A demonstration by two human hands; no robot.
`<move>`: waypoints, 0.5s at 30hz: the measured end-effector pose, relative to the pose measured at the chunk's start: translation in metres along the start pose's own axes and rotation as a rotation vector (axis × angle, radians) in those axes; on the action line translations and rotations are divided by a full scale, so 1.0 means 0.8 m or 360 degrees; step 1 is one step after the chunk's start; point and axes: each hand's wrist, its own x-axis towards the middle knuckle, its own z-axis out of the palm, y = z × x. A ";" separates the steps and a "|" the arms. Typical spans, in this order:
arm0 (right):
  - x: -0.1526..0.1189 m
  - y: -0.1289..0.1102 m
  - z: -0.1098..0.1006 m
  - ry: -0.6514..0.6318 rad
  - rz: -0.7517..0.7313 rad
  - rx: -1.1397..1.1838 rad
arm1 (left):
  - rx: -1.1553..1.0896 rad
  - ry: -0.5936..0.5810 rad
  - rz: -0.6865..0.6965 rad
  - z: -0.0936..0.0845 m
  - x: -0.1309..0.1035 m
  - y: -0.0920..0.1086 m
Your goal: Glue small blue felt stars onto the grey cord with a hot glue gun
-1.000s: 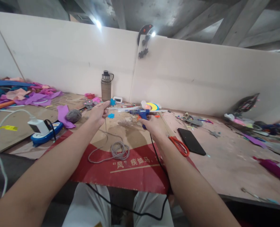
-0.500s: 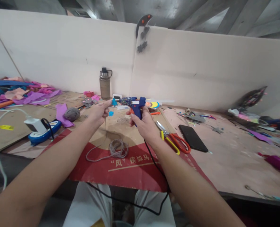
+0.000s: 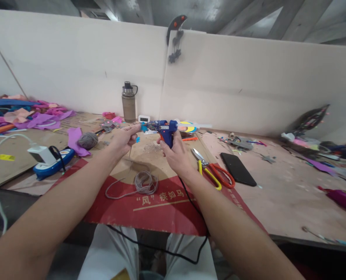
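Observation:
My right hand point(image 3: 177, 151) is closed round the handle of a blue hot glue gun point(image 3: 167, 134), whose nozzle points left. A pale glue stick point(image 3: 200, 126) sticks out of its back end. My left hand point(image 3: 125, 139) pinches a small blue flower-shaped piece point(image 3: 144, 126) at the nozzle; whether the two touch I cannot tell. Below those fingers shows a second blue piece point(image 3: 137, 139), partly hidden. A thin grey cord point(image 3: 130, 155) hangs from the left hand towards a loose coil of cord point(image 3: 146, 182) on the red and tan board point(image 3: 114, 210).
Scissors point(image 3: 210, 171) with red and yellow handles lie right of the board, beside a black phone point(image 3: 238, 169). A bottle point(image 3: 129, 103) stands against the white partition point(image 3: 73, 62). Left are grey yarn point(image 3: 88, 140), a blue power strip point(image 3: 54, 165) and felt scraps point(image 3: 41, 120). A black cable point(image 3: 190, 196) trails from the gun.
The glue gun's nozzle and the blue flower piece have come closer together. The gun has tilted slightly, and its glue stick shows more plainly. The lower blue piece is more covered by the left hand.

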 end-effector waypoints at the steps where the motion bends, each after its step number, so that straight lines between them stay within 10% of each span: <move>1: 0.000 -0.002 -0.001 0.0002 0.0031 0.0000 | 0.0005 -0.0008 -0.0001 0.000 0.000 0.000; 15: 0.004 -0.009 -0.002 -0.0064 0.0012 0.0039 | 0.0134 -0.0048 0.0065 0.001 -0.002 -0.003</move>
